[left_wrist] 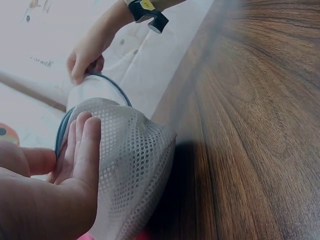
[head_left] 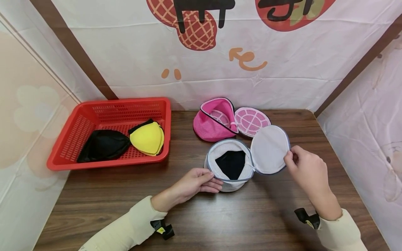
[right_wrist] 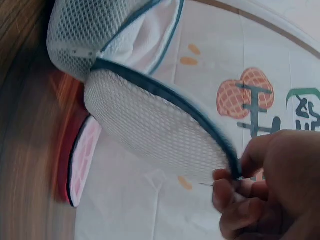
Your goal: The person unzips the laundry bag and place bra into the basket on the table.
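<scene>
A round white mesh laundry bag (head_left: 230, 186) with a blue-grey zipper edge stands on the table, its top unzipped. Inside lies a black folded fabric piece (head_left: 231, 164). My left hand (head_left: 198, 183) holds the bag's near-left rim, thumb on the edge and fingers along the mesh wall. The round white lid (head_left: 270, 150) is swung out to the right, still joined to the bag. My right hand (head_left: 309, 170) pinches its outer edge between thumb and fingers; the right wrist view shows this lid (right_wrist: 155, 125) stretched from the bag to the fingertips.
A red plastic basket (head_left: 168, 139) at the left holds a black bra-like garment (head_left: 105, 144) and a yellow one with cups (head_left: 147, 137). Behind the white bag sits an unzipped pink mesh bag (head_left: 210, 127), its pink lid (head_left: 252, 121) lying to the right. A printed cloth (head_left: 132, 55) backs the table.
</scene>
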Demonstrator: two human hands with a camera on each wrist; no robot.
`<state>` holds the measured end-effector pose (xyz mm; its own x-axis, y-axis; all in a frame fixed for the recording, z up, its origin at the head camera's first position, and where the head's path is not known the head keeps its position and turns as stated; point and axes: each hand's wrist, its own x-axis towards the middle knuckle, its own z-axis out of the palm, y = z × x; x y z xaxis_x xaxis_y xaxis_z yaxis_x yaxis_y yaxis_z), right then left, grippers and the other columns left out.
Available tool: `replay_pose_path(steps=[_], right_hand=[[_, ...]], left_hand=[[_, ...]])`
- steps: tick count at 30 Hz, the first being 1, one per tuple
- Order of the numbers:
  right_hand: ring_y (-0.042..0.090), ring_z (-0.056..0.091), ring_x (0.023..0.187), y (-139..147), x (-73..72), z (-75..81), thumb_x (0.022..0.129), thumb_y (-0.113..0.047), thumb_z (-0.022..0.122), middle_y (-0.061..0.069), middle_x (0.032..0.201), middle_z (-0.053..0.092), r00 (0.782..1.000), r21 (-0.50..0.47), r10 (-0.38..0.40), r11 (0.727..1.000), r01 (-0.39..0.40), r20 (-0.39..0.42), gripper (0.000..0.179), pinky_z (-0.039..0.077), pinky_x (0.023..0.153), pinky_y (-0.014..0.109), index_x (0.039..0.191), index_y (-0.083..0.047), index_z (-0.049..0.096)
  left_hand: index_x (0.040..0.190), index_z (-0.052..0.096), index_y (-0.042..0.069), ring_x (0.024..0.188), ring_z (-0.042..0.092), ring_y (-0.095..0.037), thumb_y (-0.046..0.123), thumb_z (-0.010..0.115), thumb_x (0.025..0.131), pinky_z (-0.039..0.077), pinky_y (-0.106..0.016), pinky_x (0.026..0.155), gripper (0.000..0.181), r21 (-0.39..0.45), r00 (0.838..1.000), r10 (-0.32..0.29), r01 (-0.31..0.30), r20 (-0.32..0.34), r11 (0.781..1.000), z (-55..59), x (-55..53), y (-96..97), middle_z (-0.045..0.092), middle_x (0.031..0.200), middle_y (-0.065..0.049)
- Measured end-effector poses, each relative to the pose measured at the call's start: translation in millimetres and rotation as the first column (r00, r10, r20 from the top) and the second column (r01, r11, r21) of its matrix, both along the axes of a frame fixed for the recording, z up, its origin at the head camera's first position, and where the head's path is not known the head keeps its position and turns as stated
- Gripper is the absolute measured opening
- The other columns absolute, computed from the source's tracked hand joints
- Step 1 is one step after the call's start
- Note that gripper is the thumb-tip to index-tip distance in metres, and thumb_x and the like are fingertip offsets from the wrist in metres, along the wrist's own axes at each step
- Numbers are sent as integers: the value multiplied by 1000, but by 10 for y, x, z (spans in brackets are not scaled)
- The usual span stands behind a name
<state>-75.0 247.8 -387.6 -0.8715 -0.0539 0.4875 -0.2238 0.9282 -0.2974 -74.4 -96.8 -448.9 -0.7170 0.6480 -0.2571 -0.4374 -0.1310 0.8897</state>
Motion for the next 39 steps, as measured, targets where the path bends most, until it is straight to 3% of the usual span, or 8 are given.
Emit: replay_pose_path(steps=[5,11,18,25,32,39], right_hand=[[20,39,47,110,-3,4,92,-12,55,1,53,46,986,10,-86,996,85,141,21,28,39,30,74,-5,63],[21,40,48,204,3,-26,93,-15,52,0,53,43,933,40,-166,986,162,319,25,27,40,32,71,-7,61],[21,41,50,277,25,-112,94,-17,52,1,54,43,878,67,-214,976,205,427,27,28,41,33,71,-7,62],[18,35,50,352,35,-205,94,-20,50,-2,53,37,821,94,-225,974,208,525,35,25,43,32,59,-15,48],[18,35,52,445,3,-333,94,-21,47,-2,55,37,729,123,-190,982,145,657,37,27,46,32,57,-17,42],[23,45,59,467,-55,-505,95,-23,48,5,62,45,643,149,-186,982,113,743,34,37,51,38,63,-13,50]], left_hand=[[122,52,-21,96,73,-18,10,42,110,58,-41,95,36,2,1000,-10,10,-2,1000,-21,-5,15,65,121,-34],[122,53,-21,94,73,-17,11,42,110,58,-42,95,36,-1,1000,-16,16,-5,1000,-17,3,30,66,120,-34],[119,54,-20,93,73,-16,11,43,110,58,-40,94,34,5,1000,-13,13,-10,1000,-10,8,44,66,119,-34],[121,54,-21,94,73,-16,11,43,110,58,-40,94,35,0,1000,-22,22,-9,1000,-2,5,48,65,120,-35],[121,54,-20,95,73,-16,12,44,110,57,-43,96,36,-2,1000,-26,26,-7,1000,9,10,63,64,121,-35],[121,54,-21,93,73,-16,13,44,110,57,-43,95,36,-12,1000,-22,22,-16,1000,32,1,79,66,120,-34]])
